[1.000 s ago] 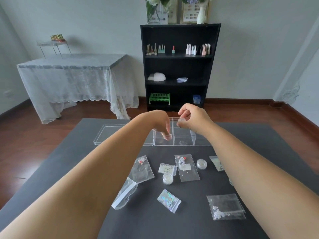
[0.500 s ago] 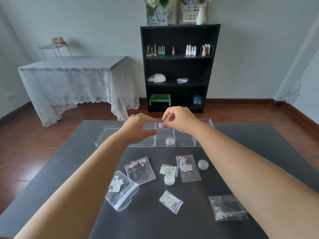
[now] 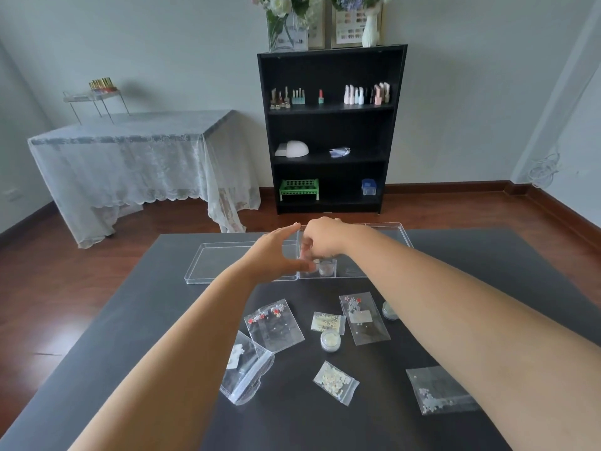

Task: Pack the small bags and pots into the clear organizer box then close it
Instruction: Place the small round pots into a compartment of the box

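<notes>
The clear organizer box [image 3: 388, 231] sits at the far middle of the dark table, its lid [image 3: 221, 262] lying open flat to the left. One small pot [image 3: 325, 268] stands in a front compartment. My right hand [image 3: 325, 239] hovers over the box with its fingers curled down into that area; what they pinch is hidden. My left hand [image 3: 276, 255] is spread open at the box's left wall, thumb near the front corner. Several small bags lie nearer me, among them a red-flower bag [image 3: 276, 325] and a bead bag [image 3: 336, 380]. Two pots [image 3: 330, 340] [image 3: 389, 310] sit between them.
A black bookshelf [image 3: 331, 125] with nail polish bottles stands behind the table. A lace-covered table [image 3: 130, 157] is at the back left. Another bag [image 3: 439, 390] lies under my right forearm, and a folded bag [image 3: 245, 369] by my left forearm.
My right hand has gone from above the box down into its front compartment. My left hand let go of a pot in the box, then spread against its left side.
</notes>
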Demonstrator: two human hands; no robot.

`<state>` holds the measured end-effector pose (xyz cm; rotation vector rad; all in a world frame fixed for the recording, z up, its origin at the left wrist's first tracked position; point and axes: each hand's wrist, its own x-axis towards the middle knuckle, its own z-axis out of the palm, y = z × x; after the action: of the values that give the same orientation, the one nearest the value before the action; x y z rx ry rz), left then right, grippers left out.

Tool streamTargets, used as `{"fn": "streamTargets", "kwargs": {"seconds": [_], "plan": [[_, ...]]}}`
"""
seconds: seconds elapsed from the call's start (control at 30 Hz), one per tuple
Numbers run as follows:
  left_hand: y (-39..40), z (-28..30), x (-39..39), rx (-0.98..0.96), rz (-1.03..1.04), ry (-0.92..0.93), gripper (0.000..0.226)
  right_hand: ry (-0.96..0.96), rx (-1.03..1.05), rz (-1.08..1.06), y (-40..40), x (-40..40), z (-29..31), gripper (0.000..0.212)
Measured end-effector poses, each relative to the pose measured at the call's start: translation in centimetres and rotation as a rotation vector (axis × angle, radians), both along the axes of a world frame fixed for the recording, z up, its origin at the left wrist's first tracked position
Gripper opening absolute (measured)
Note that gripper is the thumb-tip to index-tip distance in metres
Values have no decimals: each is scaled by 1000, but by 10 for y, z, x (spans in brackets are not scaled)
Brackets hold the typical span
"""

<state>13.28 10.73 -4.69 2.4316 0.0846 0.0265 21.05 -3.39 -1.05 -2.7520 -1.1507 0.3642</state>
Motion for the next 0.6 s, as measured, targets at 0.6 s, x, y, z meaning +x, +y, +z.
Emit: {"fn": "streamTargets", "kwargs": {"seconds": [0.6], "plan": [[-45, 6, -97, 234, -284, -148, 48, -10, 370, -95, -158, -49, -7, 19]]}}
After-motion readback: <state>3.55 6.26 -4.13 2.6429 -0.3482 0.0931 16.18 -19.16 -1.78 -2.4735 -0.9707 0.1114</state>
